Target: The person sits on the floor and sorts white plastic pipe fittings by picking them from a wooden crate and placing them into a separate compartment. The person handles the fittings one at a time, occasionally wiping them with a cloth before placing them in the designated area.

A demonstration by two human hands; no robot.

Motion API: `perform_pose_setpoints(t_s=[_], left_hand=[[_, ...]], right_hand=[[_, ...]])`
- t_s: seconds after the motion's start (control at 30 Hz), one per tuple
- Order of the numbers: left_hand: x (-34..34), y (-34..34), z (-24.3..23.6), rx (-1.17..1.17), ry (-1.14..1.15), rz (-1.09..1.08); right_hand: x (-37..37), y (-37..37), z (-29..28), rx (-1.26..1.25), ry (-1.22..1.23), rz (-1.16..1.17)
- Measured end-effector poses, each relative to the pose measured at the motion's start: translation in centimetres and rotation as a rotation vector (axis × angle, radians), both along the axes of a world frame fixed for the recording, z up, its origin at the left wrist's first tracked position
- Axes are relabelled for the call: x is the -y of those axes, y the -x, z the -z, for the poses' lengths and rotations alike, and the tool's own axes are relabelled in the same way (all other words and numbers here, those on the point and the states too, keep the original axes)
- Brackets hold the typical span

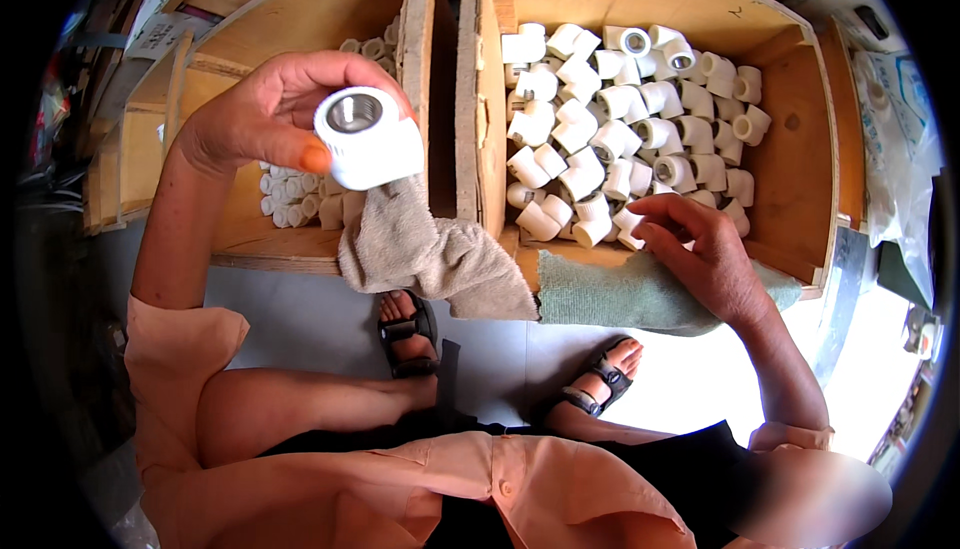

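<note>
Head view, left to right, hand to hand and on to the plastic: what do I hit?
Left hand holding white elbow fitting → wooden bin wall → right hand → clear plastic bag

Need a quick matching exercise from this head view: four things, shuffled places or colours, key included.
1. held fitting
2. green cloth
3. crumpled towel
4. sandals

A. black, worn on the feet
B. over the right box's front edge
C. white, in the left hand
D. beige

Pairs: 1-C, 2-B, 3-D, 4-A
</note>
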State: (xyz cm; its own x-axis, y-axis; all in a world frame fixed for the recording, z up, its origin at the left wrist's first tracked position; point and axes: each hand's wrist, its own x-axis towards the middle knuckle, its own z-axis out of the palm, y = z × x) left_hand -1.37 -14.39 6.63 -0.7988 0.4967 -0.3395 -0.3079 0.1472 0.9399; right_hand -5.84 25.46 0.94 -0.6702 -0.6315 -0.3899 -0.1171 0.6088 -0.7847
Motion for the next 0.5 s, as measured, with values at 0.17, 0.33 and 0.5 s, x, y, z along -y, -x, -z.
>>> perform_pose_setpoints(t_s=[0.17,0.33,0.5], left_hand=[[-5.5,0.1,-0.3,-0.365,0.184,0.071],[-9.8,-0.8,-1.0,-0.598,0.370,0.050],[-11.9,-1.2,0.2,-0.756,0.348,0.062]], right_hand=[[0.7,-0.3,-0.8,-0.273,0.054,-0.027],[1.7,-0.5,-2.1,-0.384,0.229,-0.077],[2.8,-1.7,-2.7,0.129,0.445,0.004]])
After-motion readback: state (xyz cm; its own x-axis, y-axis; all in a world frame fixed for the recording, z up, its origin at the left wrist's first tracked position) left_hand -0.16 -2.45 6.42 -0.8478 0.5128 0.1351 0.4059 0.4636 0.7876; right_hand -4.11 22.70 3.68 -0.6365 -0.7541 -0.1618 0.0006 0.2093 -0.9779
